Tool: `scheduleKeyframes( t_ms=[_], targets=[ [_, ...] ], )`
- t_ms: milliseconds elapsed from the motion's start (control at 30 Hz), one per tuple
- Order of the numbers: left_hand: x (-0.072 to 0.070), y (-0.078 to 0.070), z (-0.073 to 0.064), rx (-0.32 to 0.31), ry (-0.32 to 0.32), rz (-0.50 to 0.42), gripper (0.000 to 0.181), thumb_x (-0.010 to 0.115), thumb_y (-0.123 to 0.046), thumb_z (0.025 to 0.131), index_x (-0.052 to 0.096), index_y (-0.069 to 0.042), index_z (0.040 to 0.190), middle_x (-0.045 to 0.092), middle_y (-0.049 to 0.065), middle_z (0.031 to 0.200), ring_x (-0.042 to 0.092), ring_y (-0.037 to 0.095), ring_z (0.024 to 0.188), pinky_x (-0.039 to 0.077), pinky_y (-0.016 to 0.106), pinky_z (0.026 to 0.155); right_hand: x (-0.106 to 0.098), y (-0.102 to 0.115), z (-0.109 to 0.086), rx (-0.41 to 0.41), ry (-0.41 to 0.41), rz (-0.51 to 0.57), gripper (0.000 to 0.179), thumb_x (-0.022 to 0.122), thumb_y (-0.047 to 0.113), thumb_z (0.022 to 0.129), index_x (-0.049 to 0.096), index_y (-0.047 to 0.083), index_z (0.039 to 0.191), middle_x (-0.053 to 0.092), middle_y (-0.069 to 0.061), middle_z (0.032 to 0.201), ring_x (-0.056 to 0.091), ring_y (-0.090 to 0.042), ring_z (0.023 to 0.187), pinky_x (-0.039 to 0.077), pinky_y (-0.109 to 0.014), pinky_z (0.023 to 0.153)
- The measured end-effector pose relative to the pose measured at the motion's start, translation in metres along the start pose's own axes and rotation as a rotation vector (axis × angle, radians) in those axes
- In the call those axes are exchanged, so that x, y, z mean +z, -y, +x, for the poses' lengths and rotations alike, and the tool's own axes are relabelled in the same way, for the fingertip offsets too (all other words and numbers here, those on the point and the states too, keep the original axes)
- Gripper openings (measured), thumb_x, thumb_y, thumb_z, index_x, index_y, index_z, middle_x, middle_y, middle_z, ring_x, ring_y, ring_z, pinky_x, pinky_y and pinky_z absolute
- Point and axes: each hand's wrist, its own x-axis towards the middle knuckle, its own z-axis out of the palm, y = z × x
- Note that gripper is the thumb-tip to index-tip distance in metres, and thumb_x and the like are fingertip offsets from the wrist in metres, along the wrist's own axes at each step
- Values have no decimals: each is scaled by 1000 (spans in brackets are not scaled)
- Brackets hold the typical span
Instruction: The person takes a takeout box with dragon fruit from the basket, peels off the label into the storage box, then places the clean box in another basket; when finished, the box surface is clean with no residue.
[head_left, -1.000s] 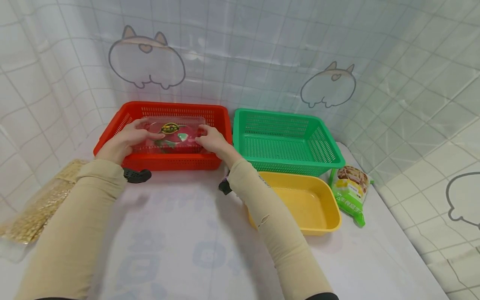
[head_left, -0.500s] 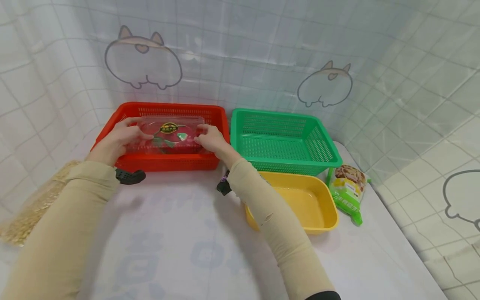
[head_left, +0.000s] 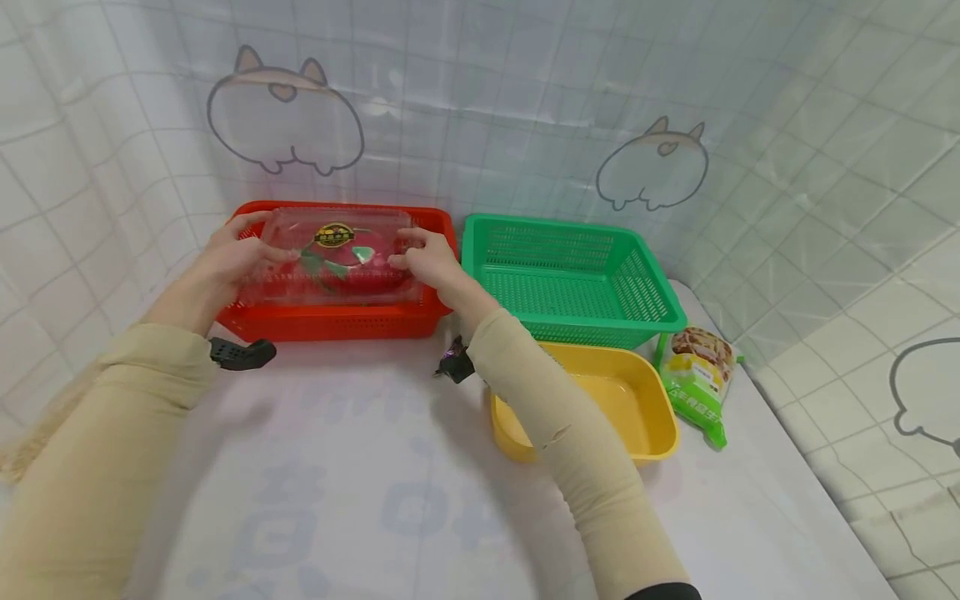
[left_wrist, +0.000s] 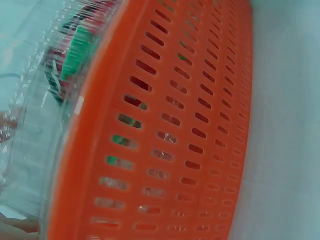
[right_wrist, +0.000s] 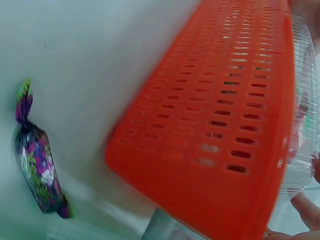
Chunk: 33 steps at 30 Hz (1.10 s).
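Observation:
A clear plastic fruit box (head_left: 360, 218) with a black and gold label sits at the top of the red basket (head_left: 337, 323). Pink-red and green contents show through its lid. My left hand (head_left: 225, 262) grips the box's left end, thumb on top. At the other end my right hand (head_left: 435, 262) holds it, thumb and fingers around the corner. In the left wrist view, the box's clear edge (left_wrist: 30, 145) rises above the basket's rim; only bits of fingers show there. The basket wall (right_wrist: 200, 110) hides the box's lower part in the right wrist view.
A green basket (head_left: 570, 292) stands right of the red one, with a yellow bin (head_left: 622, 408) in front of it. A green snack bag (head_left: 701, 383) lies at the right. A purple wrapped candy (right_wrist: 40, 170) lies on the table. A bag of pale grains (head_left: 45, 425) is mostly behind my left sleeve.
The box has risen a little between my hands, and its front edge now overlaps the red basket's front rim. My left hand has shifted slightly left along its end.

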Motion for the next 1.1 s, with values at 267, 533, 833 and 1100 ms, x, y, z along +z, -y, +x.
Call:
scheduleKeyframes(
  t_ms=[267, 533, 833, 1100],
  targets=[
    [1, -10, -16, 52, 39, 11, 85, 71, -42, 91, 20, -41, 158, 34, 0, 145, 47, 10, 105, 54, 21, 80, -17, 11, -9, -14, 16, 26, 50, 65, 17, 95, 53, 22, 144, 46, -1, 147, 45, -20, 128, 50, -39, 100],
    [1, -17, -33, 134, 31, -60, 83, 72, -41, 90, 24, -37, 158, 36, -9, 131, 41, 10, 111, 50, 16, 80, -29, 24, -24, -32, 22, 103, 47, 67, 18, 95, 57, 22, 140, 53, 2, 138, 57, -16, 96, 54, -31, 81],
    [-1, -20, -52, 181, 147, -500, 68, 67, -14, 95, 35, -39, 151, 33, -12, 133, 51, 11, 110, 58, 29, 72, -37, 29, -37, -84, 33, 133, 41, 62, 22, 99, 57, 24, 139, 57, 2, 127, 61, -17, 92, 53, -28, 74],
    [-3, -29, -67, 207, 171, -543, 68, 63, -11, 97, 35, -40, 151, 18, -11, 148, 45, 14, 118, 60, 34, 70, -45, 38, -50, -128, -10, 104, 34, 57, 21, 102, 61, 27, 136, 61, 1, 123, 58, -18, 109, 53, -35, 90]
  ],
)
